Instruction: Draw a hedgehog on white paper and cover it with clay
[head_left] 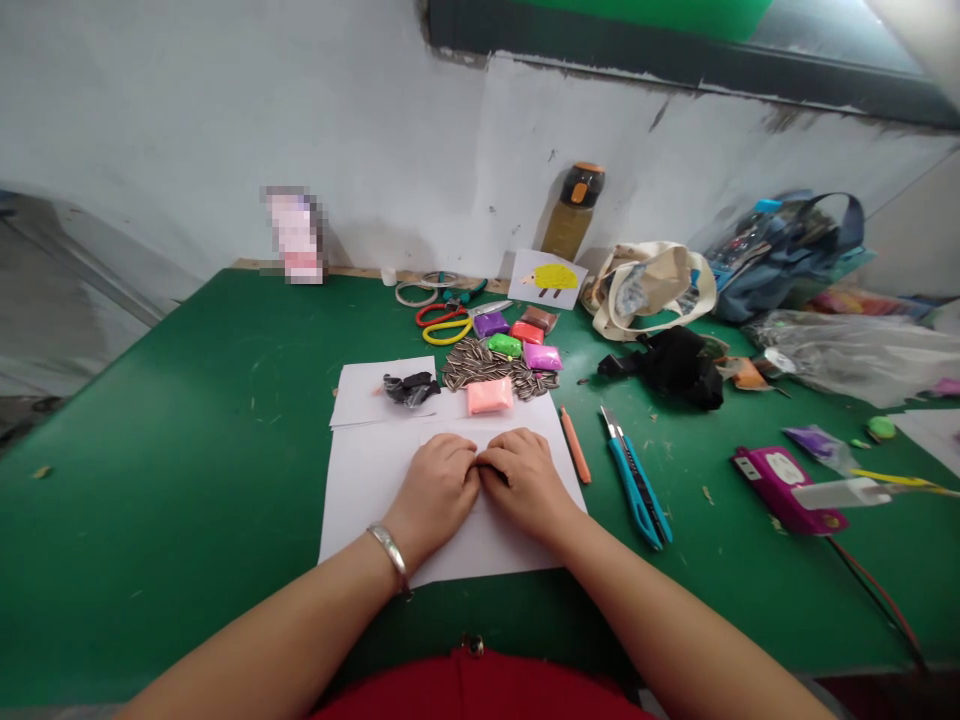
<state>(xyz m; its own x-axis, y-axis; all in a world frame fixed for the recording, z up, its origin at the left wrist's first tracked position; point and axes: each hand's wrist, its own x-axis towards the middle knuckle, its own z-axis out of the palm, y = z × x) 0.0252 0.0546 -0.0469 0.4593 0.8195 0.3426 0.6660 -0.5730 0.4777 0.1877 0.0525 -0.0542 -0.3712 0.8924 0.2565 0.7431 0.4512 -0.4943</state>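
red clothing (480, 690) sits closest to us, at the bottom edge, with our bare forearms (300, 625) reaching out on either side. our left hand (441, 485), a silver bangle (390, 556) on its wrist, and our right hand (527, 482) meet over the white paper (364, 490), which lies flat on the green table (187, 470). both hands are curled, fingertips brought together; a dark patch shows between them, but we cannot tell whether they grip anything. just beyond, we have a peach packet (490, 396) in front of a heap of striped seeds (463, 366). one green packet (504, 345) rests on that heap. to its left, a crumpled black bundle (411, 389) lies on a smaller white sheet (356, 395). near our right hand, an orange stick (575, 446) lies just beside the paper; farther right, we see a blue cutter (636, 482), its blade end pointing away from us.
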